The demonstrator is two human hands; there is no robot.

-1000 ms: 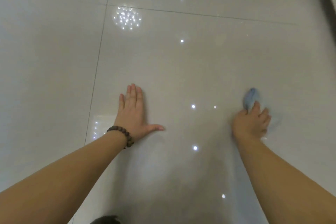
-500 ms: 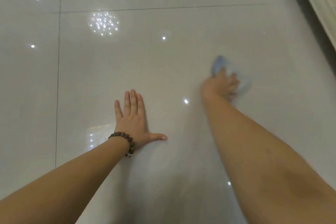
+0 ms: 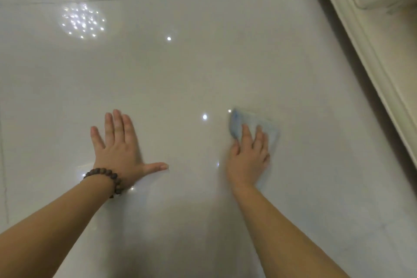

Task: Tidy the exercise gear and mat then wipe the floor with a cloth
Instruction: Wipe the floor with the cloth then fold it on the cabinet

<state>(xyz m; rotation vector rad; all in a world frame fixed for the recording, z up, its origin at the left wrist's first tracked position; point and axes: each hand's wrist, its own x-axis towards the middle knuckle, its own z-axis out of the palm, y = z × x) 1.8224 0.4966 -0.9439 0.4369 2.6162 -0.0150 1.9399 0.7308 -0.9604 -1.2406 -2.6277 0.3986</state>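
The right hand point(image 3: 248, 160) presses the blue cloth point(image 3: 252, 126), lengthwise beyond its straight fingers, on the floor point(image 3: 203, 63); left hand point(image 3: 119, 149) spread flat.

Dark beaded bracelet point(image 3: 106, 177), bare forearms

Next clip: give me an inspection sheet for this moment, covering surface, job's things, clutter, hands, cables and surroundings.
Surface: glossy pale tiled floor, ceiling lights reflected in it.
Job's things: blue cloth flat on the floor; no mat or exercise gear in view.
Clutter: nothing seen.
Hands: left hand flat on the floor, fingers straight, bead bracelet on the wrist; right hand presses the cloth.
Cables: nothing seen.
Surroundings: cream furniture base at upper right.
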